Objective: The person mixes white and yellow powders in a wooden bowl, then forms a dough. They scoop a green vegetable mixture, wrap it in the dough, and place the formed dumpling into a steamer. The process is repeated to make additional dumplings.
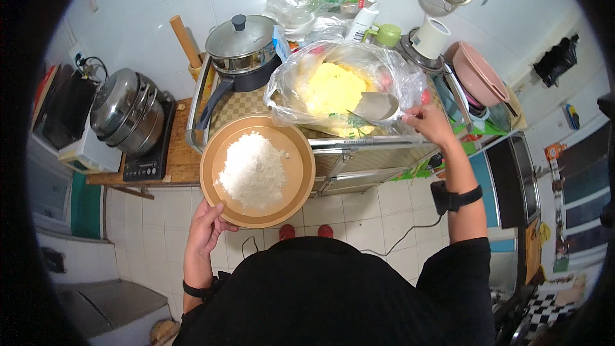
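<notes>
My left hand (208, 225) grips the lower left rim of a round golden-brown pan (300, 170). A heap of white flour (253, 169) lies inside the pan. In my right hand (429, 124) is the handle of a metal scoop (378, 105), its blade over an opened clear plastic bag (288, 69). The bag stands on the cabinet top and holds a mound of yellow flour or meal (335, 87). Part of the yellow powder below the scoop shows through the bag's plastic. Whether the blade touches the powder I cannot tell.
A lidded pot (242, 41) rests on a black long-handled pan (254, 77) behind the golden pan. A steel steamer (127, 110) stands on an induction cooker (144, 166) at left. Pink basins (480, 74) are stacked at right. A cable (408, 233) hangs from my right wrist strap.
</notes>
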Tool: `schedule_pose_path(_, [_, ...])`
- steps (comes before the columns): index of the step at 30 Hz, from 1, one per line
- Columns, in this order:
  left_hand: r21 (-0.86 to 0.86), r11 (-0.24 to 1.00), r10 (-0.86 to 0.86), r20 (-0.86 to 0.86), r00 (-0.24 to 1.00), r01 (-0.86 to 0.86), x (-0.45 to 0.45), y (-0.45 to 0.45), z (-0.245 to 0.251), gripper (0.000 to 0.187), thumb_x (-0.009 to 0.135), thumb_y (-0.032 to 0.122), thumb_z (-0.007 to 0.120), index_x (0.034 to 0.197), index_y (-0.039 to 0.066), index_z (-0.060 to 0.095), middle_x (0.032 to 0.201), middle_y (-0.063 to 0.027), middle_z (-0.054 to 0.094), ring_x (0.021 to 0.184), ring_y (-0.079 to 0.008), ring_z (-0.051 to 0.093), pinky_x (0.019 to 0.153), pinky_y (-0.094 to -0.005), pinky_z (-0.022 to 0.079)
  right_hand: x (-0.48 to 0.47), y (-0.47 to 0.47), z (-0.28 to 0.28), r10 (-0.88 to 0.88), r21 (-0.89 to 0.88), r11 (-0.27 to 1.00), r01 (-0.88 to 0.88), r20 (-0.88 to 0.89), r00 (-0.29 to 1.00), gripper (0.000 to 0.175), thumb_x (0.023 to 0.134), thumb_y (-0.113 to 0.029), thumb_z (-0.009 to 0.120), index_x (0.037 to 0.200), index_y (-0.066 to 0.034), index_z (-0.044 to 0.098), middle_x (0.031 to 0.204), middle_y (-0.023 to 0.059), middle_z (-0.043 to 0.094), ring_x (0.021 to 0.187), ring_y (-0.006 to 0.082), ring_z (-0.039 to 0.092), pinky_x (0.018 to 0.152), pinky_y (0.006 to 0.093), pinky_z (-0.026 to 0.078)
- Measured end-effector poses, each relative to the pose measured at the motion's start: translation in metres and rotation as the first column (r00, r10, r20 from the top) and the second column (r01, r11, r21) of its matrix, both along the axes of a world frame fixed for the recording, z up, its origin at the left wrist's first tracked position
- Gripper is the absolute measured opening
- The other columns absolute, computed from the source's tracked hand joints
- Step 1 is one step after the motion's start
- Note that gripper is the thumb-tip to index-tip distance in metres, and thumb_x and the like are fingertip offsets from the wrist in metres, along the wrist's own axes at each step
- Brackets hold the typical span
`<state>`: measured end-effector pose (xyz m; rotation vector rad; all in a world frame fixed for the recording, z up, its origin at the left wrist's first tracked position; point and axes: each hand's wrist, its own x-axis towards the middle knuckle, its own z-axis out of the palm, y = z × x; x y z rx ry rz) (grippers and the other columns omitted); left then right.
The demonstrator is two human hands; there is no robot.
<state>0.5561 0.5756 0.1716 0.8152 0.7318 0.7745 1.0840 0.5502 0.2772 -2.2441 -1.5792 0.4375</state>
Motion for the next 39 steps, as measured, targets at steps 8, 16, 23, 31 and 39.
schedule_pose_path(8, [-0.029,0.980,0.196,-0.018,0.980,-0.196,0.043,-0.036,-0.001,0.038,0.096,0.013,0.051,0.128,-0.005,0.039,0.105,-0.0180,0.064,0.077,-0.0232,0.070,0.061,-0.0321,0.062,0.006,0.024,-0.053,0.104,0.191,0.979,-0.073,-0.157,0.982,0.034,0.084,-0.032,0.067,0.102,-0.0035,0.070,0.083,0.0198,0.068,0.075,0.0292,0.067,0.069,0.0362,0.049])
schedule_pose_path(16, [-0.029,0.961,0.276,-0.035,0.961,-0.277,0.065,-0.047,0.002,0.040,0.095,0.013,0.051,0.128,-0.006,0.039,0.103,-0.0190,0.064,0.073,-0.0227,0.070,0.059,-0.0304,0.062,-0.024,0.061,-0.070,0.089,0.207,0.977,-0.058,-0.143,0.986,0.033,0.084,-0.032,0.064,0.103,-0.0055,0.070,0.088,0.0206,0.068,0.082,0.0359,0.066,0.073,0.0407,0.050])
schedule_pose_path(23, [-0.019,0.963,0.269,-0.014,0.963,-0.270,0.064,-0.039,0.003,0.039,0.095,0.012,0.052,0.127,-0.007,0.039,0.105,-0.0188,0.064,0.075,-0.0219,0.070,0.061,-0.0306,0.062,-0.021,0.063,-0.095,0.105,0.317,0.948,0.008,-0.339,0.935,0.034,0.085,-0.030,0.066,0.105,-0.0039,0.070,0.088,0.0185,0.070,0.082,0.0270,0.068,0.075,0.0349,0.050])
schedule_pose_path(31, [-0.003,0.978,0.211,-0.006,0.978,-0.211,0.063,-0.031,0.005,0.042,0.095,0.014,0.052,0.128,-0.008,0.038,0.105,-0.0187,0.063,0.077,-0.0209,0.070,0.062,-0.0295,0.062,-0.008,0.040,-0.054,0.173,0.322,0.947,0.001,-0.512,0.842,0.029,0.088,-0.016,0.066,0.110,0.0038,0.067,0.091,0.0050,0.070,0.081,0.0087,0.059,0.074,0.0239,0.047])
schedule_pose_path(39, [-0.005,0.977,0.214,0.011,0.977,-0.214,0.061,-0.038,0.005,0.044,0.096,0.015,0.052,0.131,-0.006,0.037,0.109,-0.0179,0.062,0.079,-0.0218,0.070,0.063,-0.0296,0.062,-0.033,0.004,0.011,0.298,0.269,0.948,-0.170,-0.561,0.773,0.030,0.089,-0.014,0.066,0.114,0.0037,0.065,0.090,-0.0029,0.063,0.076,0.0032,0.051,0.066,0.0191,0.041])
